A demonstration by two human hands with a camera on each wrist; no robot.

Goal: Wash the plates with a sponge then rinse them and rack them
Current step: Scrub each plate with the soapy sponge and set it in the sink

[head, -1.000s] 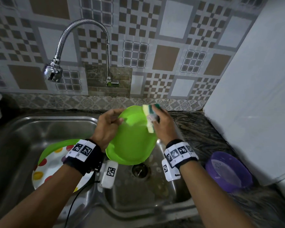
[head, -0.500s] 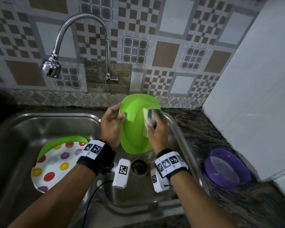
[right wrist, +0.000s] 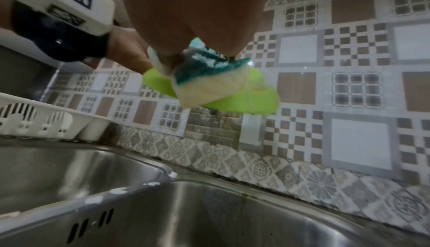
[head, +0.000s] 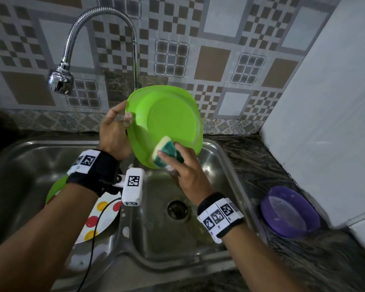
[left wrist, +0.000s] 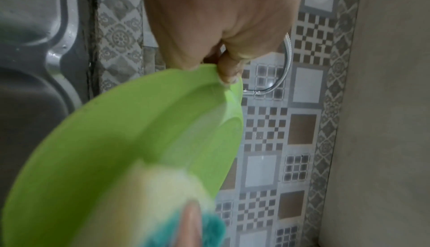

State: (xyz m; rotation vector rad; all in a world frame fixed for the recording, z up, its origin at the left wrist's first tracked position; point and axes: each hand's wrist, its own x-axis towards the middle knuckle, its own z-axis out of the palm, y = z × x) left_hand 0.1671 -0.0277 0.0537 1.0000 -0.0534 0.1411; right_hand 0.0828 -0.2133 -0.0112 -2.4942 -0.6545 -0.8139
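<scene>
Down in the steel sink (head: 223, 169) I can see two basins: the right one, with a drain (head: 177, 209) in its floor, has nothing resting in it, while the left one holds a white polka-dot plate (head: 97, 220) with a second green plate (head: 55, 189) under it, both largely covered by my left forearm. Above the right basin my left hand (head: 114, 133) holds the green plate (head: 167, 121) tilted up on edge, thumb pinched over its left rim with the fingers behind it; the left wrist view shows that thumb (left wrist: 229, 71) curled over the rim (left wrist: 209, 69). My right hand (head: 188, 171) grips the yellow-and-green sponge (head: 167, 151), squeezing it against the plate's lower edge, green scouring side toward me. On the dark counter (head: 261, 165) to the right sits a purple bowl (head: 291, 211) with a pale film inside; I can't tell what it is. The faucet (head: 60, 79) hangs over the left basin and I can't make out any water coming from it. From the right wrist view a white dish rack (right wrist: 35, 118) stands beyond the sink, cut off at the frame's left edge, and I can't see what it contains. The sponge in the left wrist view is badly blurred.
</scene>
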